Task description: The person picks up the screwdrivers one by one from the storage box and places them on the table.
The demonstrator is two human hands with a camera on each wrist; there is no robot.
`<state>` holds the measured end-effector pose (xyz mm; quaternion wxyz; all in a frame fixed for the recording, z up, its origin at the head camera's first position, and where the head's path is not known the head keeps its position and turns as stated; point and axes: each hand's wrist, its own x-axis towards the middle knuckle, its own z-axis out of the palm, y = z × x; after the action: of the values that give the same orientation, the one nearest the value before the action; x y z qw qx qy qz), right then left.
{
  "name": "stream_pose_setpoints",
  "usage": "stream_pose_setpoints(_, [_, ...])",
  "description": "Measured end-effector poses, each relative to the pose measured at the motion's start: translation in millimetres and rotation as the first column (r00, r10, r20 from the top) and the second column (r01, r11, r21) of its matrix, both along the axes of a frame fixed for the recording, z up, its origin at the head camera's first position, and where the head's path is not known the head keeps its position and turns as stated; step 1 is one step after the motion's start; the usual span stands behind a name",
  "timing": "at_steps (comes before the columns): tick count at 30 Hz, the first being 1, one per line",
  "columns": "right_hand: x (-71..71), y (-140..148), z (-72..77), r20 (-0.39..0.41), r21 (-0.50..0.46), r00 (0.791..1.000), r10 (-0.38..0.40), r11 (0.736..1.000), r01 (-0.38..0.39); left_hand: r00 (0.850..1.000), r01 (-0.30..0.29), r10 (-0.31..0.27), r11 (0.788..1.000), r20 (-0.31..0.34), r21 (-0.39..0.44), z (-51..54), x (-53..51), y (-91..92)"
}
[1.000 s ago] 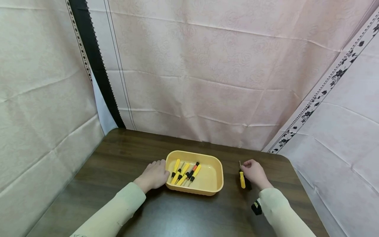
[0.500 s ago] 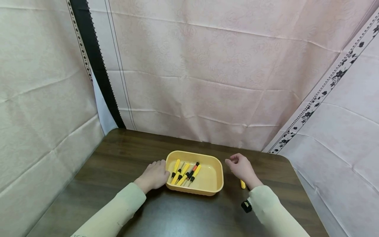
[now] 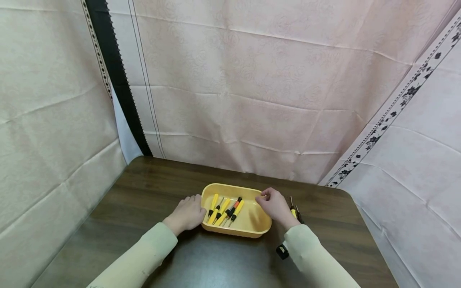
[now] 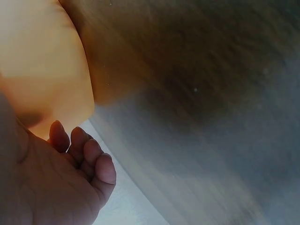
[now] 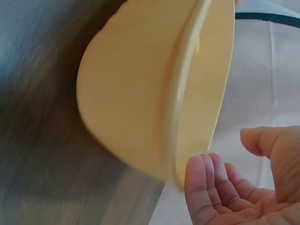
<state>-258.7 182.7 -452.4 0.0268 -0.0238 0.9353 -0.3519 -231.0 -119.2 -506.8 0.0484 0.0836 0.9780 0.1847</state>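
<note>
My left hand (image 3: 187,213) rests against the left side of a yellow plastic tray (image 3: 252,231), its fingers loosely bent with nothing visible between them in the left wrist view. Several small screwdrivers (image 3: 224,206) with yellow and black handles lie in the tray's left half; one has an orange band. Over the tray's right rim is my right hand (image 3: 275,206). The right wrist view shows its thumb apart from the fingers and nothing held; its fingertips are close to the rim. Partly hidden behind that hand, a yellow-handled screwdriver (image 3: 293,213) and a dark-handled screwdriver (image 3: 299,216) lie on the table.
The brown wooden table (image 3: 173,176) has rounded far corners. Patterned light cloth (image 3: 234,100) hangs behind it and along both sides. A small black device (image 3: 282,251) is on the right wrist.
My right hand has moved left, away from the screwdrivers on the table, to the tray's right rim. Those screwdrivers are now left behind on its right. The left hand stays in place.
</note>
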Motion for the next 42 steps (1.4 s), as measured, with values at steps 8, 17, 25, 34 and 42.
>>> stream_pose_setpoints(8, [1.4,-22,-12.2,0.037,-0.004,0.998,0.060,0.998,-0.060,1.000,-0.003,0.003,1.000,0.006,0.018,-0.8,0.1,0.2])
stream_pose_setpoints(17, [-5.3,-33,-26.4,0.135,-0.047,0.989,0.054,0.998,-0.048,1.000,-0.002,0.002,1.000,0.007,0.012,1.5,-0.1,0.6])
stream_pose_setpoints(25, [-5.9,-45,-32.7,0.276,-0.144,0.961,0.024,0.989,0.016,1.000,-0.001,0.001,1.000,0.002,0.007,-0.3,-0.8,0.2])
stream_pose_setpoints(34, [-5.5,-51,-39.6,0.288,-0.115,0.956,0.046,0.993,-0.013,1.000,-0.007,0.007,1.000,0.011,0.020,0.8,1.1,0.4])
stream_pose_setpoints(42, [-8.0,-53,-44.2,0.308,-0.166,0.951,0.030,0.986,0.023,1.000,-0.005,0.005,1.000,0.010,0.022,1.0,1.1,0.5])
